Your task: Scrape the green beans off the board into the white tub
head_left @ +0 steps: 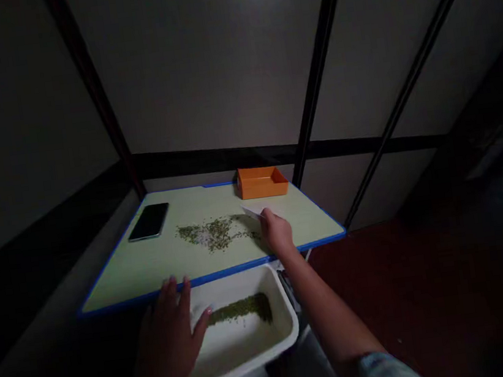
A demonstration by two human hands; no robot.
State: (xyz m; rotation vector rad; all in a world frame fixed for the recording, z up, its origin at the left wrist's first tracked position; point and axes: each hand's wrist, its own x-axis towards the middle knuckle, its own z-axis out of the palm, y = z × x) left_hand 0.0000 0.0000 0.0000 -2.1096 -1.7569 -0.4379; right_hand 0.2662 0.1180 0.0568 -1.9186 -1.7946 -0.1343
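Observation:
My left hand [171, 332] grips the near-left rim of a white tray [278, 296] held just below the table's front edge; the tray holds a strip of green grains [242, 309]. My right hand [276, 230] rests on the pale table [141, 268], pinching a small white card [254, 211] beside a scattered pile of green grains and white specks [215, 233]. The card's edge stands at the right end of the pile.
A black phone [149, 220] lies at the table's back left. An orange open box [261, 182] stands at the back edge. The table has a blue rim [321, 241]. Dark-framed wall panels rise behind; a reddish floor lies to the right.

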